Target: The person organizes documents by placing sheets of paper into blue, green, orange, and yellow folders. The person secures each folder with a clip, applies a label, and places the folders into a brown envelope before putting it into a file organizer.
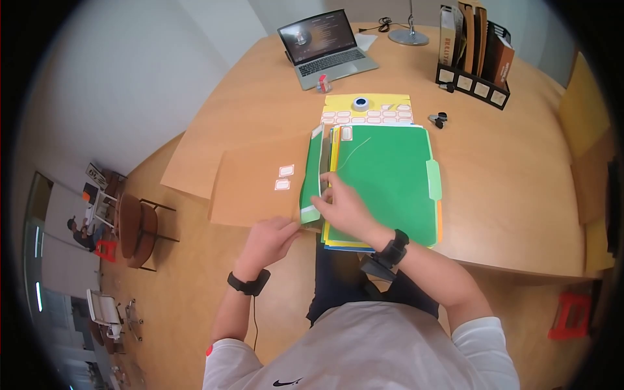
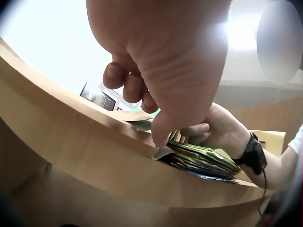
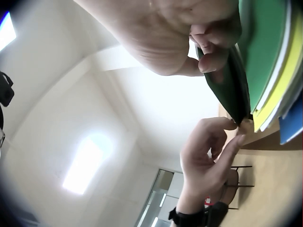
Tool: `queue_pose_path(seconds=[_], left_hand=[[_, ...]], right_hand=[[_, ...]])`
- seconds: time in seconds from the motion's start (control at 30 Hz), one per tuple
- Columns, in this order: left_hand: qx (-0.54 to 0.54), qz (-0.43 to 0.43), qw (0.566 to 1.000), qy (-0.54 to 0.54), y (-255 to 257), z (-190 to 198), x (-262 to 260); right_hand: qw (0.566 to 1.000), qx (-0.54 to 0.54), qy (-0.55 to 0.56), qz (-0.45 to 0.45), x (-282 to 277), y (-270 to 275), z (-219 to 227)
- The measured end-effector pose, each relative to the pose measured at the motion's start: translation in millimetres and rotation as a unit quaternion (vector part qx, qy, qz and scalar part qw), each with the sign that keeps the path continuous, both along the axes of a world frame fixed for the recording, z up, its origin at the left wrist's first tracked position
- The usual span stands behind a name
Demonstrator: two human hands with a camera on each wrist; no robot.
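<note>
A narrow dark green folder (image 1: 312,170) with a white label stands partly raised between a brown folder (image 1: 250,185) and a stack topped by a green folder (image 1: 390,188). The right hand (image 1: 348,211) pinches its right edge between thumb and fingers; the right wrist view shows this hand (image 3: 165,33) on the dark green folder (image 3: 227,90). At the folder's lower corner, the left hand (image 1: 265,244) pinches with thumb and index finger, also in the right wrist view (image 3: 206,156). Two white labels (image 1: 283,178) lie on the brown folder.
Behind the stack are a yellow sheet of labels (image 1: 335,104) and a roll of tape (image 1: 361,103). A laptop (image 1: 331,62), a lamp base (image 1: 408,36), a black file rack (image 1: 472,86) and black clips (image 1: 438,119) stand or lie farther back. The table's front edge (image 1: 507,271) is near the body.
</note>
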State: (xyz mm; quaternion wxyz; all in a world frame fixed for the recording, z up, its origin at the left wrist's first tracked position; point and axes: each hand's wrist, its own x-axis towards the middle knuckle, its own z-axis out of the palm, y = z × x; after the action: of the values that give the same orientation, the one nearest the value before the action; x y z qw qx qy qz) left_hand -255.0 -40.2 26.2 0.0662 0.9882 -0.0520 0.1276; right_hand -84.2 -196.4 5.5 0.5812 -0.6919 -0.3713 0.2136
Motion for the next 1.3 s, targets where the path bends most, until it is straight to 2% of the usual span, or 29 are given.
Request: queue_pose_path(seconds=[0.07, 0.17, 0.27, 0.37, 0.67, 0.77, 0.87, 0.97, 1.07, 1.17, 1.3], left_hand=[[0.026, -0.009, 1.000, -0.008, 1.8, -6.3, -0.7], [0.077, -0.007, 0.996, -0.051, 2.4, -17.9, -1.7], [0.087, 0.013, 0.994, -0.067, -4.4, -21.2, -0.4], [0.118, 0.015, 0.990, -0.076, -8.1, -28.1, 1.7], [0.102, 0.015, 0.990, -0.094, -6.6, -31.5, 0.9], [0.109, 0.019, 0.991, -0.070, -5.3, -31.7, 0.0], [0.099, 0.013, 0.992, -0.076, -6.2, -30.9, -1.3], [0.035, 0.012, 0.994, -0.099, -2.8, -27.7, -4.2], [0.022, 0.011, 0.993, -0.115, 1.7, -27.8, -3.4], [0.001, 0.019, 0.993, -0.120, -0.4, -18.8, -3.7], [0.008, 0.009, 0.994, -0.106, -0.1, -18.7, -3.6]], right_hand=[[1.000, 0.009, 0.020, 0.005, 0.4, 1.3, 1.9], [0.992, 0.009, 0.120, 0.043, 1.1, -3.8, 15.1], [0.983, 0.040, 0.172, 0.051, 1.0, -3.4, 15.2], [0.981, 0.040, 0.182, 0.052, 1.9, -2.1, 13.6], [0.997, 0.029, 0.071, 0.031, -1.4, -1.6, 8.7], [0.999, 0.023, -0.041, -0.022, -7.4, 8.1, -8.8], [1.000, 0.020, 0.007, -0.010, -6.0, 7.5, -13.3], [0.998, 0.015, -0.056, -0.036, -3.3, 5.2, -12.0], [0.999, 0.010, -0.019, -0.026, -5.8, 3.0, -6.5], [0.998, 0.056, 0.011, -0.031, -3.8, 2.1, -13.4], [1.000, 0.006, -0.004, 0.019, -4.8, 4.5, -13.3]])
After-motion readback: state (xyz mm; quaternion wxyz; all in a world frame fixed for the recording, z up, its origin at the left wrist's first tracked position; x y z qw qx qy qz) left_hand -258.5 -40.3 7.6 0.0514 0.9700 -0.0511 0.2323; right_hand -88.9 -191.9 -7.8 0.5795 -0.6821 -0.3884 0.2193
